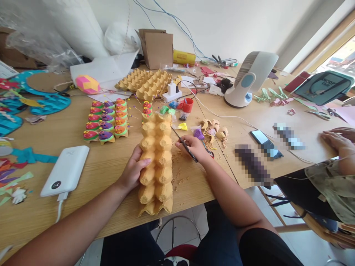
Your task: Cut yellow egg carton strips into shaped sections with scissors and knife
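A long yellow egg carton strip (155, 159) lies lengthwise in front of me, cups pointing up. My left hand (132, 167) grips its left side, thumb on top. In my right hand (194, 147) is a dark utility knife (189, 150), its thin blade reaching to the carton's upper right edge. Whether the blade is in the carton, I cannot tell. Yellow crumbs (180, 173) lie along the carton's right side. Beyond it, cut carton pieces (213, 129) lie in a small heap beside purple clay (198, 133).
Painted carton figures (106, 120) stand left of the strip. A power bank (66, 170) lies near left, a red cup (186, 105) and power strip (171, 94) farther back. A fan (249, 79) and phone (266, 144) are right; another person's hands (340, 137) rest at the edge.
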Motion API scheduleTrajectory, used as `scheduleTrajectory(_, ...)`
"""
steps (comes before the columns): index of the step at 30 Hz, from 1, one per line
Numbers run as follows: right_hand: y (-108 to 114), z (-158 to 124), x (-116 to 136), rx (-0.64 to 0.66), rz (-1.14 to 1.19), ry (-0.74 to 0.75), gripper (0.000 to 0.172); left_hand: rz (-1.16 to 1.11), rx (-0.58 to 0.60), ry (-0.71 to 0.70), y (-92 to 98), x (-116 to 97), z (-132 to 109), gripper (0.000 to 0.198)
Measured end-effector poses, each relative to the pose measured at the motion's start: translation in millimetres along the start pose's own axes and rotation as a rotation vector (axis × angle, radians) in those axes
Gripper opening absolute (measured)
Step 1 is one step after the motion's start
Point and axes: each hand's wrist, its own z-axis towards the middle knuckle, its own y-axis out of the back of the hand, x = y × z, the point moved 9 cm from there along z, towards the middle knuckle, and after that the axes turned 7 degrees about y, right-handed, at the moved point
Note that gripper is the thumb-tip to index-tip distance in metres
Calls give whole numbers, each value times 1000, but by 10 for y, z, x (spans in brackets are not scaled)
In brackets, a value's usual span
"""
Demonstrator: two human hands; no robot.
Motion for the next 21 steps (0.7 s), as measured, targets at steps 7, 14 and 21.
scheduleTrajectory(7, -28, -6, 17, 20, 80, -45, 47, -13, 29, 5, -4, 6, -13, 53)
scheduleTrajectory(14, -84, 21, -117, 69, 161, -80, 52, -16, 30, -5, 24, 14, -21, 54)
scheduleTrajectory(21, -33, 16, -158, 19, 238, -104, 54, -8, 25, -20, 58, 14, -16, 52)
